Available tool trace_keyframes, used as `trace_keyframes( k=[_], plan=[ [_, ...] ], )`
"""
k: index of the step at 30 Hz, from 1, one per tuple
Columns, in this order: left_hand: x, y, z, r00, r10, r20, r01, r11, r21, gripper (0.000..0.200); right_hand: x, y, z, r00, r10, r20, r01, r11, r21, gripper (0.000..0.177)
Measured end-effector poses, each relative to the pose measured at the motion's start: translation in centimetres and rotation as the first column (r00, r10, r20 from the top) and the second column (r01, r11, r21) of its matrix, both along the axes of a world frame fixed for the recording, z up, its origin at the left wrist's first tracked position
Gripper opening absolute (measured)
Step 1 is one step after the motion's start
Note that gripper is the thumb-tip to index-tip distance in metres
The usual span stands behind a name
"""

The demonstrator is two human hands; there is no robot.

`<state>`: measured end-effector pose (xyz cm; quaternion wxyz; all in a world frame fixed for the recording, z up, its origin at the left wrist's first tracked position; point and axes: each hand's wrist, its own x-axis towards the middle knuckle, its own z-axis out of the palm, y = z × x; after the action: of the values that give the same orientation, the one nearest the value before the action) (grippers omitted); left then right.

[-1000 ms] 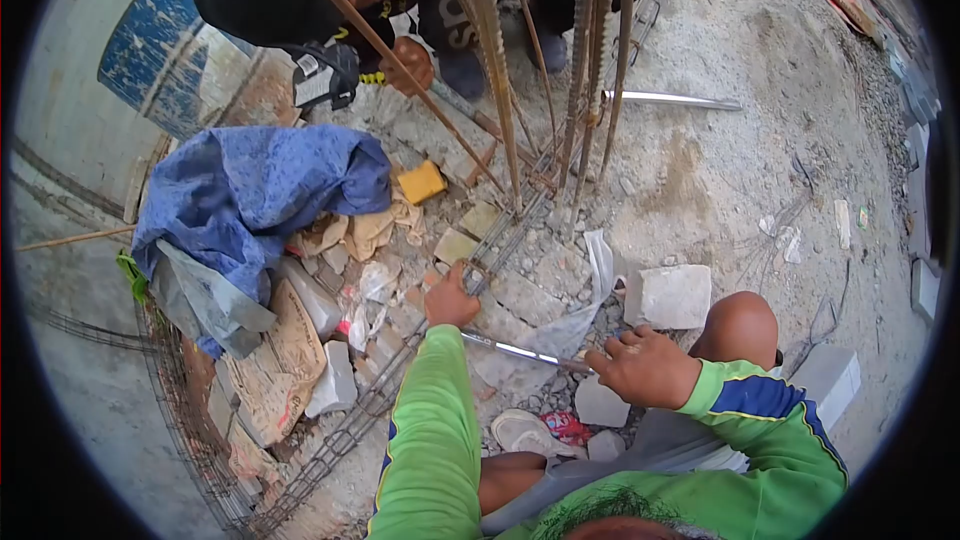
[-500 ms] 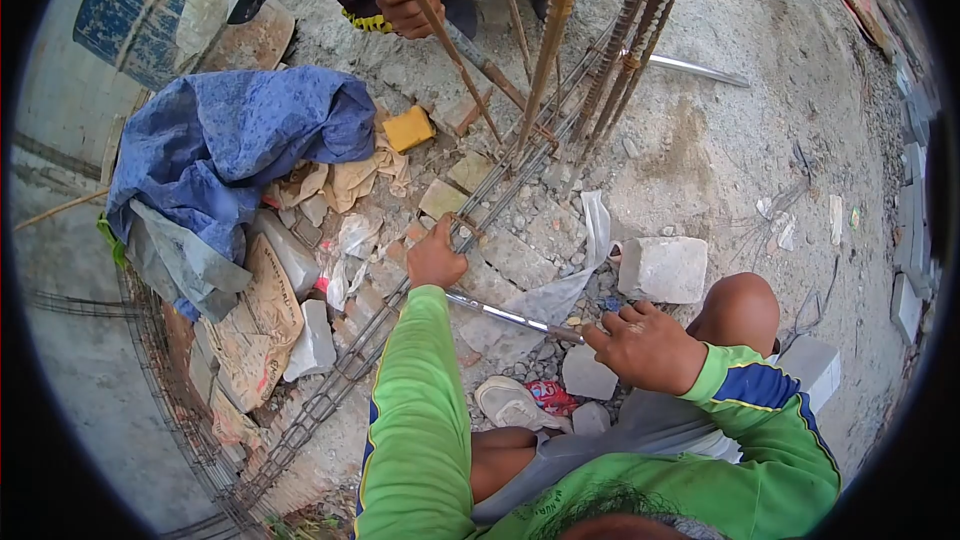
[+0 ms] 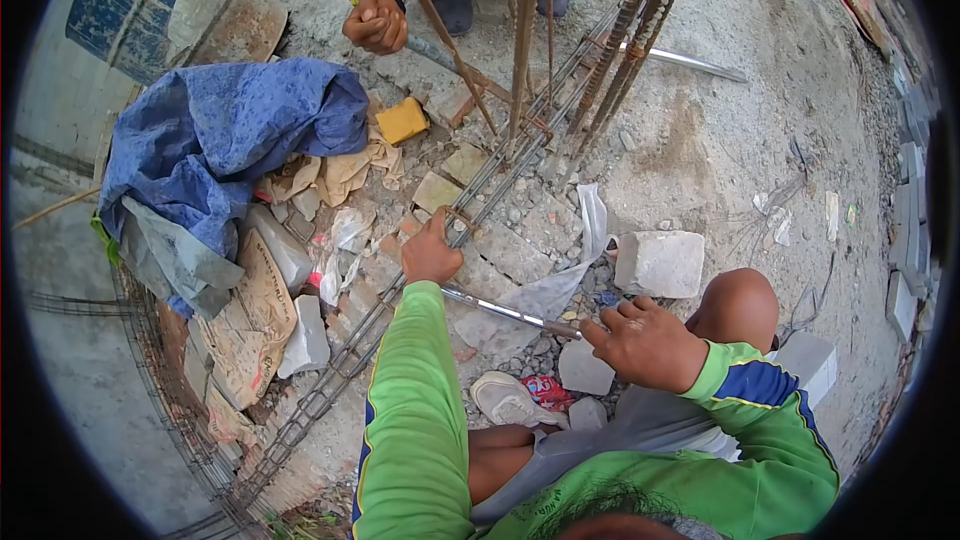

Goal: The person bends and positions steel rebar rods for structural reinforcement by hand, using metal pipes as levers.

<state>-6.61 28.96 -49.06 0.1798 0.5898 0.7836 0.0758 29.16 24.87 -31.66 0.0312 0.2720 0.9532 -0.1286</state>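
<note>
My left hand is closed on the long rebar cage that runs diagonally over the rubble, at one of its stirrups. Fingers curled, my right hand holds the near end of a shiny metal bar. That bar's far end reaches the cage just below my left hand. Several upright ribbed rebars rise near the far part of the cage. Across from me, a co-worker's hands grip a grey-handled tool whose rod reaches toward the cage.
A blue cloth lies at the left below a blue barrel. A yellow block, paper sacks and broken blocks lie beside the cage. A white block sits near my right knee. Another metal bar lies beyond the uprights.
The co-worker's hands have moved left and toward me, with both now together on the tool's handle. The view has shifted slightly. My hands keep nearly the same pose.
</note>
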Motion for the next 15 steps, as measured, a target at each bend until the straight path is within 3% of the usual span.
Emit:
trace_keyframes(
  k=[5, 8, 12, 15],
  plan=[
    [-0.2, -0.5, -0.2, 1.000, 0.013, 0.009, -0.013, 1.000, -0.010, 0.076, -0.5, 0.1, 0.3, 1.000, 0.010, 0.022, -0.009, 0.999, -0.040, 0.033],
    [-0.1, -0.2, -0.1, 1.000, 0.000, 0.008, 0.000, 1.000, 0.011, 0.075, -0.5, -0.2, 0.2, 0.997, 0.042, -0.071, -0.038, 0.998, 0.051, 0.026],
    [0.2, -0.2, 1.1, 1.000, 0.019, -0.012, -0.019, 1.000, -0.001, 0.076, -0.4, 0.3, 1.1, 0.994, 0.069, -0.083, -0.071, 0.997, -0.011, 0.023],
    [0.4, -0.4, 1.4, 1.000, 0.017, -0.024, -0.018, 1.000, -0.014, 0.076, -0.4, 0.4, 1.9, 0.998, 0.054, -0.012, -0.054, 0.998, -0.021, 0.027]
  ],
)
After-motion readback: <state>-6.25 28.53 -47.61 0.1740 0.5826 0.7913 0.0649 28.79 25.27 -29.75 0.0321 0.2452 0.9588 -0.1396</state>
